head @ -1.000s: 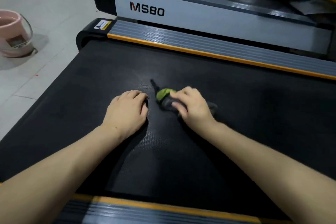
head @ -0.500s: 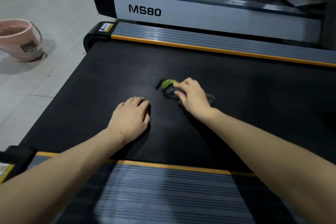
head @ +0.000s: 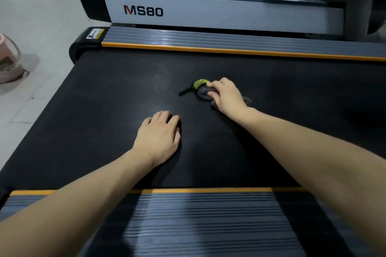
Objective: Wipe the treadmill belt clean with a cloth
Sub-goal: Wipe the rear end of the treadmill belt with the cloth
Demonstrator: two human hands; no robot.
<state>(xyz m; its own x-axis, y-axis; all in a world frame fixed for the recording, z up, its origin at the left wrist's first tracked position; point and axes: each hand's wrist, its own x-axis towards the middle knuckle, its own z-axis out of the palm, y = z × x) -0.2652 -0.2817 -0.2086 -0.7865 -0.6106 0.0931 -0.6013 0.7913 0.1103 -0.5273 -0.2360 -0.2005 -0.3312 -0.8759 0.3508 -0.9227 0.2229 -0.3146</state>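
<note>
The black treadmill belt (head: pixel 104 121) fills the middle of the view. My right hand (head: pixel 226 96) presses a bunched grey and green cloth (head: pixel 201 87) onto the belt, a little beyond its centre. A dark strap of the cloth trails to the left. My left hand (head: pixel 158 137) rests on the belt nearer to me, fingers curled under, with nothing in it. Both forearms reach in from the bottom of the frame.
Grey ribbed side rails with orange edges run along the far side (head: pixel 208 39) and the near side (head: pixel 198 215) of the belt. A second treadmill marked MS80 (head: pixel 144 11) stands behind. A pink bucket (head: pixel 8 64) sits on the tiled floor at the left.
My right hand has pushed the cloth farther away from me across the belt. My left hand has stayed planted. The view has drawn back, so the near side rail now shows.
</note>
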